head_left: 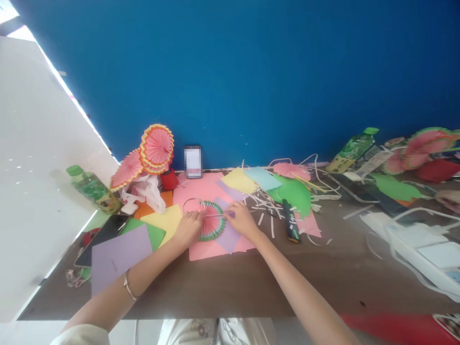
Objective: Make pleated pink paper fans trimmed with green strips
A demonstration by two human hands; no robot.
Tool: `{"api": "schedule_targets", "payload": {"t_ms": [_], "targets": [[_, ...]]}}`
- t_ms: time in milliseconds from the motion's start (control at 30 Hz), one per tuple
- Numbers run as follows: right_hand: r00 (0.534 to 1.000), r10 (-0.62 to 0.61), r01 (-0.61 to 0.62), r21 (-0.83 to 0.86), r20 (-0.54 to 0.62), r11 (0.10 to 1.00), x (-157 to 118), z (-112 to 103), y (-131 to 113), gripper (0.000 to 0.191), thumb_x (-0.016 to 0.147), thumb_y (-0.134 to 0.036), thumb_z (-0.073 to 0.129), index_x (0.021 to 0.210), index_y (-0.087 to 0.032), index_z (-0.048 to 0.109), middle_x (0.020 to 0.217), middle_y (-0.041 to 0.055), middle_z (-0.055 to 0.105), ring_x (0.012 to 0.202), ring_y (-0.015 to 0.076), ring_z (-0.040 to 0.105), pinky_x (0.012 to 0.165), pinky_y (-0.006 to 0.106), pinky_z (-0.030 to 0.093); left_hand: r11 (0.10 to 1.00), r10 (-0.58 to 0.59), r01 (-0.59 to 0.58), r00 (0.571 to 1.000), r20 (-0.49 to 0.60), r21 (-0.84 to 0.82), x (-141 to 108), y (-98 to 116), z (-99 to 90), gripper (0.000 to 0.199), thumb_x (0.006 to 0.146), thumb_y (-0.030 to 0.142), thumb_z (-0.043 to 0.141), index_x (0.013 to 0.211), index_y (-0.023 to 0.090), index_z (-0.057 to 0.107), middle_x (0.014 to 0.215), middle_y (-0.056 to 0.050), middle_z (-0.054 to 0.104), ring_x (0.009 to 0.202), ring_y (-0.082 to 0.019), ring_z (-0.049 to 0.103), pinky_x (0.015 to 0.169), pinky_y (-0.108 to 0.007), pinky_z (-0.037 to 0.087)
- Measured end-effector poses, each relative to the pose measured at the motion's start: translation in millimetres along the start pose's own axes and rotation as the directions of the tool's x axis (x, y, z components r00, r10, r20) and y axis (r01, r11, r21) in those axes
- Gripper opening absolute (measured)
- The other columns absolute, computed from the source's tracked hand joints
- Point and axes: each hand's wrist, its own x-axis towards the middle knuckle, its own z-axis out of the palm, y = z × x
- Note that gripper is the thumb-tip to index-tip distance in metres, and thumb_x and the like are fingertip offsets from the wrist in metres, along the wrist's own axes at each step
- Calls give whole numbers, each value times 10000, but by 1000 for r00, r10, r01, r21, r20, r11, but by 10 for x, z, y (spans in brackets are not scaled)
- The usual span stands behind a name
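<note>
A round pleated paper fan (pixel 212 229), pink with a green and white zigzag rim, lies between my hands. My left hand (pixel 190 226) is closed on its left side, fingertips near the centre. With thumb and fingers pinched together, my right hand (pixel 240 218) holds the end of a thin pale purple strip (pixel 215 215) that crosses the fan. The strip's other end runs to my left fingers. A thin ring-shaped thing (pixel 193 199) shows behind my left hand; its kind is unclear. Pink and purple paper sheets (pixel 230 242) lie under the fan.
Finished pleated fans (pixel 157 146), a green bottle (pixel 92 188) and a phone propped upright (pixel 193 162) stand behind. At right lie a black-handled cutter (pixel 290 221), white paper scraps (pixel 272 227), green paper (pixel 293 191) and a white power strip (pixel 413 254). Purple paper (pixel 120 256) lies left.
</note>
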Motion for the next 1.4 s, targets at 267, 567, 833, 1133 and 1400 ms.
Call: {"api": "schedule_targets", "payload": {"t_ms": [267, 567, 833, 1133, 1400], "targets": [[959, -265, 261, -52, -103, 964, -107, -168, -486, 264, 756, -176, 546, 1012, -217, 595, 1017, 65, 587, 1001, 231, 477, 870, 391, 339, 997, 79, -76, 992, -97, 26, -32, 34, -260, 304, 839, 57, 300, 1067, 75, 500, 811, -113, 560, 780, -233, 530, 691, -357, 381], [895, -437, 430, -84, -93, 899, -67, -186, -620, 235, 893, -154, 370, 842, -199, 596, 863, 15, 658, 834, 141, 554, 840, 344, 262, 983, 62, -90, 984, -167, -162, -95, 68, -349, 287, 834, 78, 291, 1045, 112, 482, 771, -88, 544, 718, -213, 514, 646, -354, 394], [911, -407, 392, -183, -58, 902, -114, -236, -710, 274, 856, -103, 365, 744, -204, 594, 764, 4, 638, 776, 140, 532, 827, 349, 233, 986, 48, -78, 979, -200, -146, -107, 71, -374, 229, 841, 104, 290, 847, 140, 516, 713, -72, 526, 676, -196, 500, 629, -327, 364], [847, -530, 484, -458, 31, 746, -178, -210, -800, 360, 846, -21, 264, 763, -167, 583, 721, 59, 591, 758, 178, 499, 820, 363, 290, 801, -136, 104, 991, -10, -590, -76, 95, -522, 283, 830, 187, 291, 633, 155, 491, 581, 0, 490, 566, -125, 461, 549, -240, 332], [905, -314, 247, -245, -286, 938, -160, -696, -447, 182, 865, -230, 442, 804, -237, 613, 795, 28, 617, 840, 194, 522, 864, 395, 308, 935, -275, 281, 960, 58, -218, -3, -700, -394, 227, 782, 249, 413, 652, 140, 564, 689, -84, 540, 759, -222, 530, 675, -316, 374]]}}
